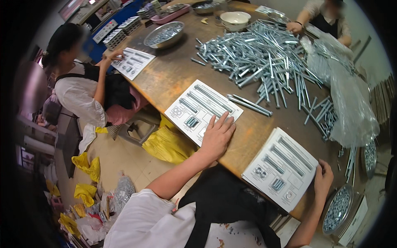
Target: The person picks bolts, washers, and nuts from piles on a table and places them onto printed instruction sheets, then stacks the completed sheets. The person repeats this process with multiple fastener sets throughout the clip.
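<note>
My left hand (218, 134) lies flat with fingers stretched over the lower right part of a white printed card (175, 103) near the table edge. Rows of long bolts and small hardware show on the card; whether they are printed or fixed on, I cannot tell. A stack of similar white cards (304, 188) lies to the right, partly over the near edge. Against its right edge rests my right hand (324, 178), fingers loosely bent and grasping nothing visible. Beyond the left card, a few loose long bolts (250, 105) lie beside its far corner.
A large heap of long bolts (264, 58) covers the far table (165, 76), with a plastic bag (351, 99) on its right. Metal bowls of small hardware (338, 208) (165, 35) stand right and far left. Two people (82, 89) (331, 18) sit at left and far right. Yellow sacks (171, 142) hang below.
</note>
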Demonstrator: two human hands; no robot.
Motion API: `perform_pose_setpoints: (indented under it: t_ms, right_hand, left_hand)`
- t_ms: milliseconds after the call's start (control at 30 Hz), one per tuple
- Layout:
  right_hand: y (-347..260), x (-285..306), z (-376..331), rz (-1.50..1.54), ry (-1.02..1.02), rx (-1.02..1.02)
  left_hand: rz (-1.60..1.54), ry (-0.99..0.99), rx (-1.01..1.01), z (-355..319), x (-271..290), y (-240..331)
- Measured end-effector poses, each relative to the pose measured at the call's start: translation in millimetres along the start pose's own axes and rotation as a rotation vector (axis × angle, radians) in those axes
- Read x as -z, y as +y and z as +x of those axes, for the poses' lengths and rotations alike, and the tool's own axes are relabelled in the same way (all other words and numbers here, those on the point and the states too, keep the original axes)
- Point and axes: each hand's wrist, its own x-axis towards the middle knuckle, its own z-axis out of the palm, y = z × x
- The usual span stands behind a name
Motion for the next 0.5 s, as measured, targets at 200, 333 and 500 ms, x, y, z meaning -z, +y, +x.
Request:
perform_pose_setpoints:
  t_ms: [200, 333, 500]
  right_hand:
    - [13, -4, 1, 0.04, -0.019, -0.04]
    - [11, -2, 1, 0.009, -0.015, -0.042]
    - [-8, 2, -1, -0.087, 0.003, -0.078]
  left_hand:
    - [0.047, 0.093, 0.096, 9, 5, -62]
    - [0.128, 0.092, 0.089, 14, 12, -112]
    - [0.155, 0.08, 0.128, 18, 22, -167]
